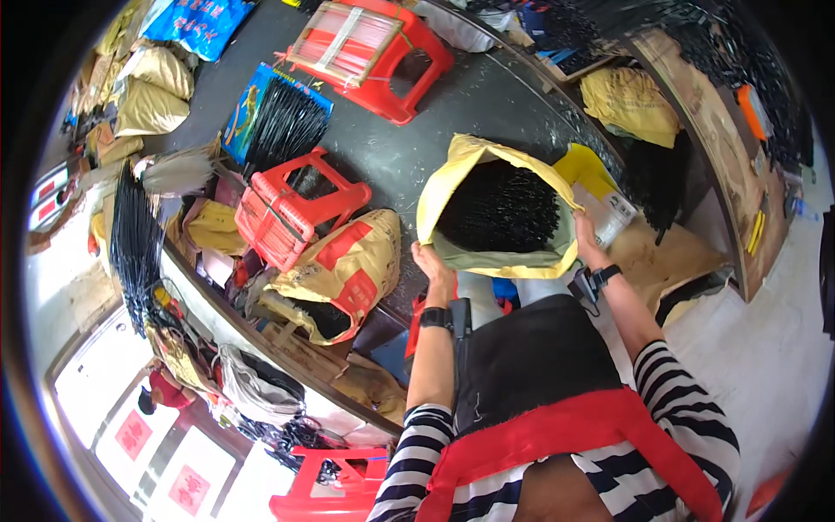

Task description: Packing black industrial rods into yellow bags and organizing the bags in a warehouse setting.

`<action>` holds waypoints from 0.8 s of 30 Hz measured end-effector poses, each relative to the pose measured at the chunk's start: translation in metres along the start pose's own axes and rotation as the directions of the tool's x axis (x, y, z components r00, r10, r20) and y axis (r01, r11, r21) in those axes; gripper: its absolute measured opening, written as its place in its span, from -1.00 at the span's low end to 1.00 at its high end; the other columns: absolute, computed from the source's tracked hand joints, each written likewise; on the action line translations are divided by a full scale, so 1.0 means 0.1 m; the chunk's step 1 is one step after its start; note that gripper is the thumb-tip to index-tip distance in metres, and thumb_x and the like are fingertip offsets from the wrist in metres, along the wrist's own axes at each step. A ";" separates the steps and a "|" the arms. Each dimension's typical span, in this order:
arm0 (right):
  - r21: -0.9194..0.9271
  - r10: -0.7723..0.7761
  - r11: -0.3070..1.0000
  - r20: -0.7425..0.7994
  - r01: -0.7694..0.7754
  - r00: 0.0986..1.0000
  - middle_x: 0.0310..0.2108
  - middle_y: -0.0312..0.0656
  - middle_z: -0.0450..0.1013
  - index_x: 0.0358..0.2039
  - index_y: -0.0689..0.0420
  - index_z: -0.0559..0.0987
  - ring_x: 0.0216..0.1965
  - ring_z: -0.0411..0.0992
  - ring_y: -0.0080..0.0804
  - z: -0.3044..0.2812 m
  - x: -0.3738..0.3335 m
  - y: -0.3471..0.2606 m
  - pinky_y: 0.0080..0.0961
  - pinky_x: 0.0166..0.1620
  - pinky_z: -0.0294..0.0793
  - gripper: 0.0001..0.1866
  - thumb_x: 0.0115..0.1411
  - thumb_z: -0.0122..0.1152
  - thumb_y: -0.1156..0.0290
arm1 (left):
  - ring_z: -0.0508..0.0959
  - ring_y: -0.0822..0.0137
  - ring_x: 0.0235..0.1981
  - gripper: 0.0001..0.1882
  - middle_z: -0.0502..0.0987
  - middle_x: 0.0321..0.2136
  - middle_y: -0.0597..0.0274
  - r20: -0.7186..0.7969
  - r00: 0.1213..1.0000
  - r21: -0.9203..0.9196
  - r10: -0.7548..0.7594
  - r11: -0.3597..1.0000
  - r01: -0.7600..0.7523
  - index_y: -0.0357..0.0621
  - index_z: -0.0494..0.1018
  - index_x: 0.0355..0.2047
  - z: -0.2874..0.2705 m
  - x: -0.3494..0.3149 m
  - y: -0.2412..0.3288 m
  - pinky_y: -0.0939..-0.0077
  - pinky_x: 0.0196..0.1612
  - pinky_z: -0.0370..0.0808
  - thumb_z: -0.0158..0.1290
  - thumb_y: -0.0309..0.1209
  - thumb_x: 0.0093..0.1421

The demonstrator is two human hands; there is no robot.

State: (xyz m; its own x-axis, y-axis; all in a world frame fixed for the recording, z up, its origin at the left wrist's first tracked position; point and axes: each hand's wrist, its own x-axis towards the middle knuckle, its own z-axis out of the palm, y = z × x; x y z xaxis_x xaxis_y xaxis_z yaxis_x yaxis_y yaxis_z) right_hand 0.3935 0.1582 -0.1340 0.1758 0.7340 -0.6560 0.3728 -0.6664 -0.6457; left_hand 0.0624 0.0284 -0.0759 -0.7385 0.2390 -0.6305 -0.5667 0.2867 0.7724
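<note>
A yellow woven sack point(432, 187) stands mouth-up in front of my lap, packed with a bundle of thin black strips point(497, 207) whose ends show. My left hand point(435, 268) grips the sack's lower left side near the rim. On the opposite side, my right hand point(589, 244) is closed on the right edge of the sack mouth. Some of the fingers of both hands are hidden by the sack. Each wrist wears a black strap.
Left of the sack lie a red stool point(300, 204) on its side and a yellow-red sack point(348, 270). Beyond stand another red stool point(383, 65) and a bundle of black strips point(283, 126). A wooden board point(696, 113) borders the right; a low ledge point(287, 361) runs left.
</note>
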 end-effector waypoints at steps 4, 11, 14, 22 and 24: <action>0.141 -0.073 0.988 0.117 0.056 0.990 -0.11 -0.06 0.36 -0.12 0.28 0.43 -0.06 0.27 -0.27 -0.24 -0.13 0.01 -0.39 0.04 0.22 -0.57 0.18 -0.07 0.17 | 0.46 0.01 -0.36 -0.73 0.44 -0.40 -0.10 0.241 0.957 0.626 0.160 0.728 -0.280 -0.31 0.29 -0.26 0.37 -0.53 0.11 0.18 -0.23 0.38 -0.02 -0.34 0.17; 0.141 0.172 0.975 0.030 -0.174 0.985 -0.41 -0.16 0.51 -0.23 0.28 0.55 -0.38 0.46 -0.30 -0.14 -0.11 -0.30 -0.44 -0.26 0.43 -0.65 -0.07 0.32 0.44 | 0.57 0.01 -0.36 -0.72 0.52 -0.39 0.05 0.639 0.768 0.753 0.043 0.165 -0.636 -0.07 0.35 -0.17 0.36 -0.79 -0.63 0.12 -0.31 0.52 0.04 -0.40 0.08; 0.218 0.399 0.880 0.143 -0.422 0.906 -0.43 -0.14 0.50 -0.28 0.28 0.56 -0.40 0.47 -0.28 -0.35 0.23 0.04 -0.38 -0.30 0.45 -0.69 -0.11 0.28 0.48 | 0.58 0.01 -0.41 -0.80 0.54 -0.49 0.00 0.663 0.742 0.743 -0.105 0.215 -0.634 -0.09 0.45 -0.25 0.57 -0.66 -0.44 0.15 -0.34 0.52 0.03 -0.40 0.08; 0.379 0.379 0.759 0.404 -0.529 0.833 -0.50 -0.21 0.29 -0.42 0.18 0.43 -0.39 0.38 -0.26 0.38 -0.38 -0.24 -0.29 -0.36 0.43 -0.69 -0.31 0.17 0.57 | 0.32 0.49 -0.59 -0.71 0.35 -0.68 0.38 -0.084 0.989 0.478 -0.124 0.866 0.149 -0.17 0.56 -0.47 -0.34 0.69 0.26 0.47 -0.59 0.24 -0.01 -0.24 0.22; 0.280 0.395 0.799 0.423 -0.532 0.816 -0.53 -0.25 0.38 -0.56 0.16 0.48 -0.48 0.36 -0.30 0.49 -0.75 -0.39 -0.40 -0.40 0.36 -0.82 -0.32 0.16 0.54 | 0.37 0.49 -0.55 -0.70 0.39 -0.65 0.35 0.201 0.977 0.733 0.068 0.651 -0.196 -0.13 0.56 -0.45 -0.83 1.02 0.21 0.44 -0.55 0.28 0.01 -0.17 0.21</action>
State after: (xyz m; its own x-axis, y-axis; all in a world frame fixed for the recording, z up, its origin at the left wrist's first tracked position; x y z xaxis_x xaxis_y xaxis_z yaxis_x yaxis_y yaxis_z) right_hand 0.3212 0.1229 -0.0787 -0.0949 0.2802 -0.9553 -0.0505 -0.9597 -0.2764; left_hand -0.0554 -0.0181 -0.1179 -0.6869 0.4395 -0.5787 0.0436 0.8199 0.5709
